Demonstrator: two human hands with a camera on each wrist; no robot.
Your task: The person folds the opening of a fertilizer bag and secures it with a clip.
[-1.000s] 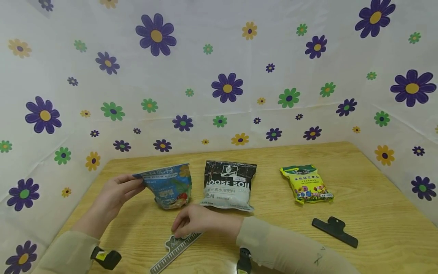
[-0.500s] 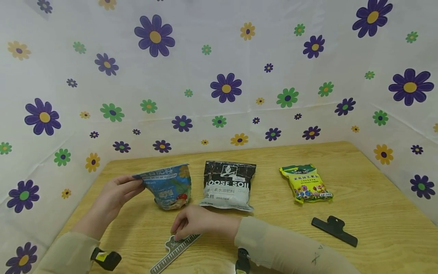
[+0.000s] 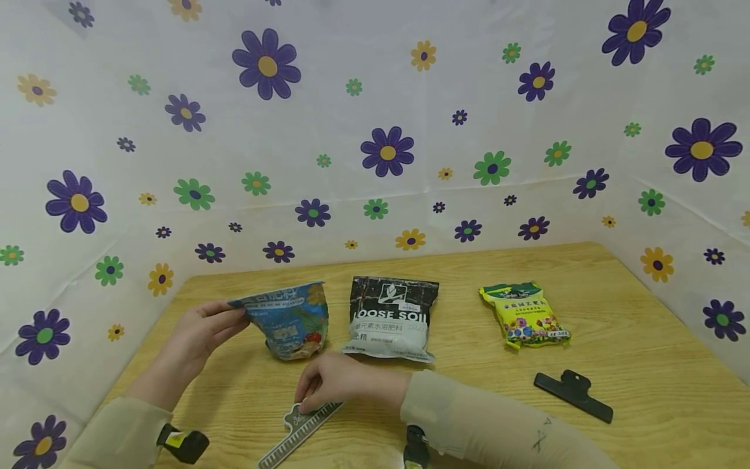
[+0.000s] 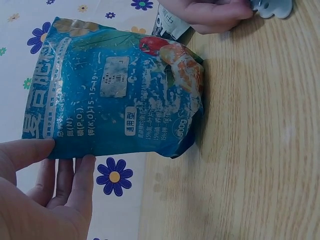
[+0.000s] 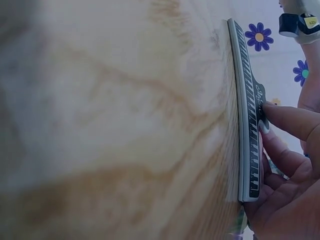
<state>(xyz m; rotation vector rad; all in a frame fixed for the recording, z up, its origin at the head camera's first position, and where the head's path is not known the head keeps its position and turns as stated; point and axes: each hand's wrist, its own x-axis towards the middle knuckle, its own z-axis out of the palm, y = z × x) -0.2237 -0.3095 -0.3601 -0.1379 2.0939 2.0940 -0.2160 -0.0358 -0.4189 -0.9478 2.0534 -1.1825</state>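
In the head view, a blue fertilizer bag stands on the table at the left, its top edge slanting. My left hand pinches its top left corner between thumb and fingers, seen closely in the left wrist view, where the bag shows vegetable pictures and a white label. In front of the bag, my right hand pinches the grip of a bag clip with a piano-key pattern. The right wrist view has the clip's long bar right at the tabletop, the thumb on its grip and the fingers behind.
A black and grey Loose Soil bag is beside the blue one, behind my right forearm. Further right lie a yellow and green bag and a black clip. Flower-patterned cloth surrounds the wooden table.
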